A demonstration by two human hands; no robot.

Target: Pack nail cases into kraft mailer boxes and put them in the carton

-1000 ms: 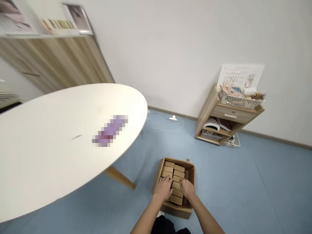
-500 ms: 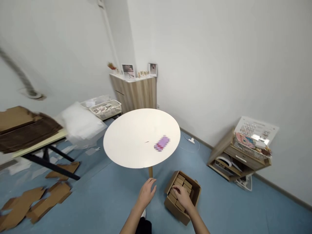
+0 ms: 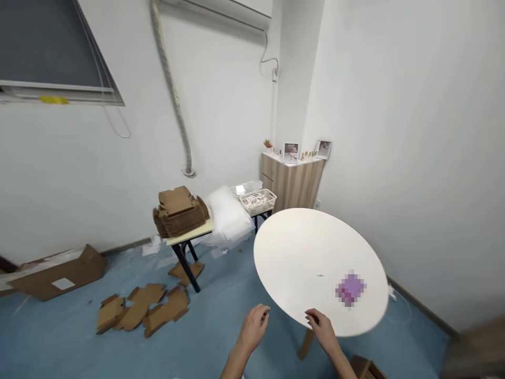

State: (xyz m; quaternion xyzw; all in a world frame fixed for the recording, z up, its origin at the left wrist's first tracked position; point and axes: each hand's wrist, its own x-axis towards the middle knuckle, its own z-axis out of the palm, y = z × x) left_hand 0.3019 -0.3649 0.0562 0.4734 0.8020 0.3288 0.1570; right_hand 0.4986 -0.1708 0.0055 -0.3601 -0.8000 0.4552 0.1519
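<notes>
My left hand (image 3: pixel 253 327) hangs over the blue floor, left of the round white table's (image 3: pixel 295 247) near edge. Its fingers are loosely curled with a gap at the thumb, and nothing shows in them. My right hand (image 3: pixel 322 329) is at the table's near edge, fingers half bent and apart, holding nothing I can see. Whether it touches the rim I cannot tell. A blurred-out purple and pink item (image 3: pixel 351 288) lies on the tabletop, close to a tiny thin mark (image 3: pixel 319 275). The cardboard box (image 3: pixel 369 367) on the floor is mostly cut off below.
A side table (image 3: pixel 193 230) bears a stack of folded brown cartons (image 3: pixel 179 213). White foam sheets (image 3: pixel 229 213) and a white basket (image 3: pixel 258 201) stand beside it. Flattened cartons (image 3: pixel 144 305) lie on the floor. A long carton (image 3: pixel 59 273) rests by the left wall, a wooden cabinet (image 3: pixel 294 184) in the corner.
The view has swung left, so the table and floor box now sit farther right. My right hand has moved from over the box of small cartons to the table's near edge.
</notes>
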